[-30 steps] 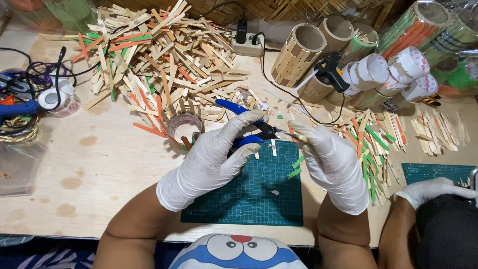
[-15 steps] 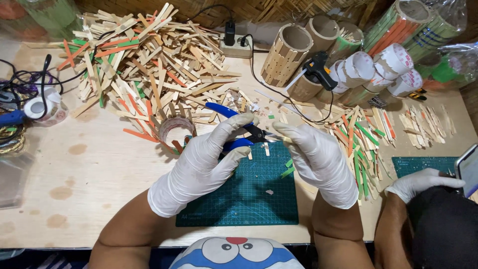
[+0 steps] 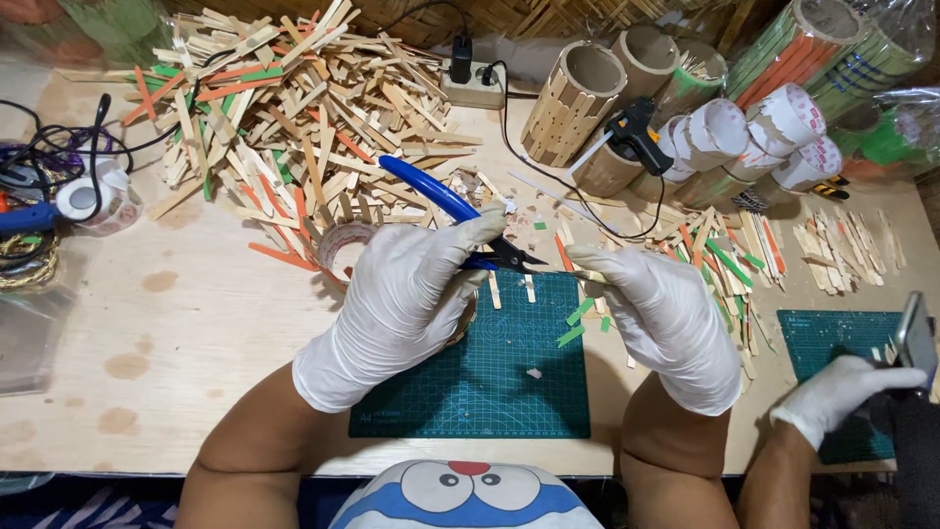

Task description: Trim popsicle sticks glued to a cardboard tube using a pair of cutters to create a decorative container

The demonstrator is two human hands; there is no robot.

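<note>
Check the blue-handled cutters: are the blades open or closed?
Nearly closed. The cutters in the left hand show blades meeting at the wooden stick pinched by the right hand.

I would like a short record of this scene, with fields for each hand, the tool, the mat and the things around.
left hand: gloved, holds blue-handled cutters
right hand: gloved, pinches a thin stick at the cutter tip
mat: green, under both hands, a few offcuts on it
stick pile: behind the left hand
tubes: clad in sticks, far right
other person's hand: gloved, at the right edge
</note>
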